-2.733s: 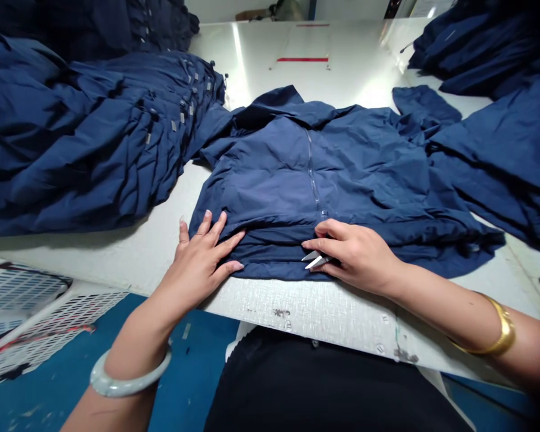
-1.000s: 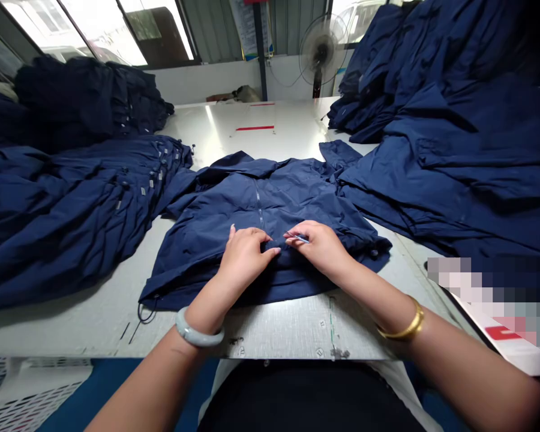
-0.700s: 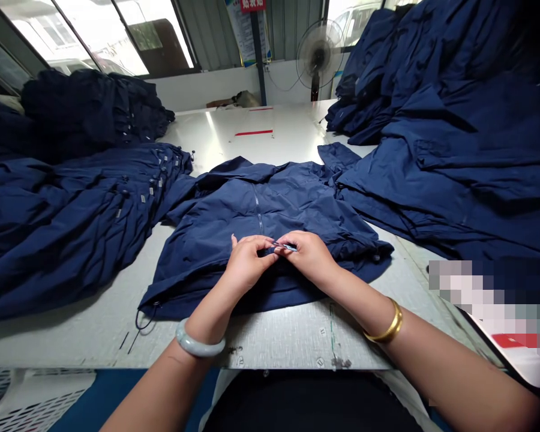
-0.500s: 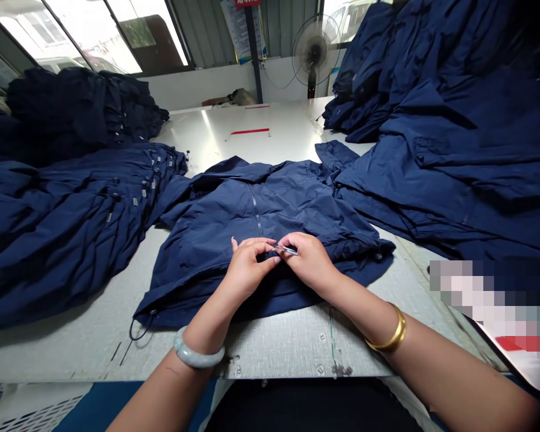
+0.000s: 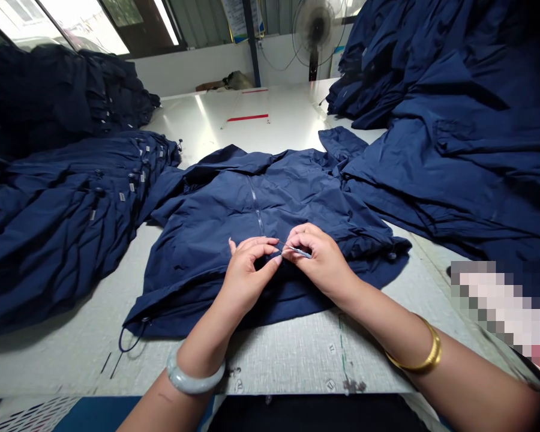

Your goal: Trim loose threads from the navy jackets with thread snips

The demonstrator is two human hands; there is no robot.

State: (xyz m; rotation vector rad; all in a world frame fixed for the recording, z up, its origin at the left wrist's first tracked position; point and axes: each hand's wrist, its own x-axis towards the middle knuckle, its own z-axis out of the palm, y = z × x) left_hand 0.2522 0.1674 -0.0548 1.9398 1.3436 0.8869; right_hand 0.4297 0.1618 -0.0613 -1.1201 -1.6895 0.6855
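Your bench (image 5: 288, 354) runs from the bottom of the frame up to the top centre, pale and glossy toward the far end. Navy garments heap on it at right, right pile (image 5: 468, 150) going from mid-right up to the upper right corner. Left pile (image 5: 58, 222) fills mid-left, small pale tags along its inner edge; darker stack (image 5: 58, 90) behind it, upper left.

Navy jacket (image 5: 216, 228) is spread across the centre, hem toward the bottom edge, one sleeve reaching the left pile. On its right it meets the right pile; can't tell exactly where one ends.

Fan (image 5: 312, 33) at top centre-right, beyond the bench. White perforated basket (image 5: 40, 414) cut off at lower left.

Your right hand (image 5: 326, 267), just right of centre: thumb and fingers clamped on the snips, over the jacket. Your left hand (image 5: 247, 267), just left of it: fingers and thumb curved round, tips near the right hand's. Can't tell if they're pinching fabric.

Pale bangle (image 5: 193, 378) on your left wrist, gold bangle (image 5: 420, 354) on your right forearm. Zip (image 5: 256, 207) runs down the jacket toward your fingertips. Cord loop (image 5: 128, 345) hangs off the hem's left corner. Snips (image 5: 302, 252) slim, tips pointing left at your left fingertips.
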